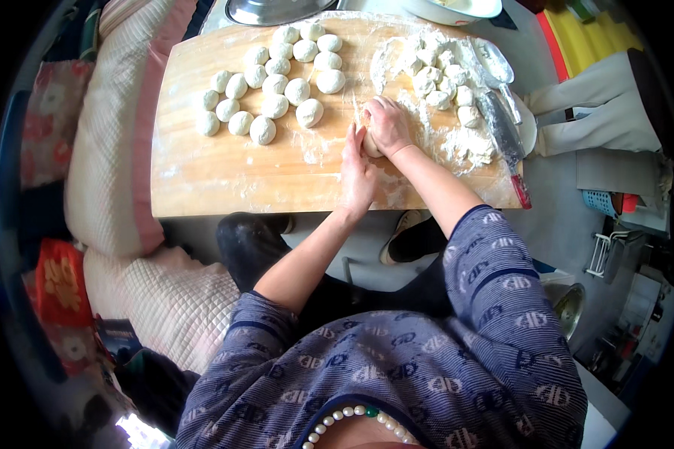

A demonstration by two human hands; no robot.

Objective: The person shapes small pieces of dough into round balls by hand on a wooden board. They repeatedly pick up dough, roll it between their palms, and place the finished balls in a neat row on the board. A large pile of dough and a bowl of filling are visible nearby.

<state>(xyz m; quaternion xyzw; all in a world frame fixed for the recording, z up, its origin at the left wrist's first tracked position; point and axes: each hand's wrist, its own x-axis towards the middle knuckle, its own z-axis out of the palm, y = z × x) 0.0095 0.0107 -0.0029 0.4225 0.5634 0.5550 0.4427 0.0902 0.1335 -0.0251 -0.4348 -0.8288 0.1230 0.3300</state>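
Observation:
My right hand (pixel 386 123) rests over a piece of dough (pixel 371 148) on the wooden board (pixel 180 176), its fingers curled. My left hand (pixel 356 168) presses against the left side of the same piece, fingers upright and together; both hands partly hide it. Rounded dough balls (pixel 308 113), several of them, lie in loose rows across the upper left of the board. To the right are several rougher dough lumps (pixel 442 98) amid scattered flour (pixel 468 146).
A cleaver with a red handle (pixel 502 127) and a metal scoop (pixel 493 61) lie at the board's right edge. Behind are a metal lid (pixel 273 9) and white basin (pixel 451 7). Another person's light-trousered legs (pixel 599 101) are at right, a quilted bed (pixel 105 172) at left.

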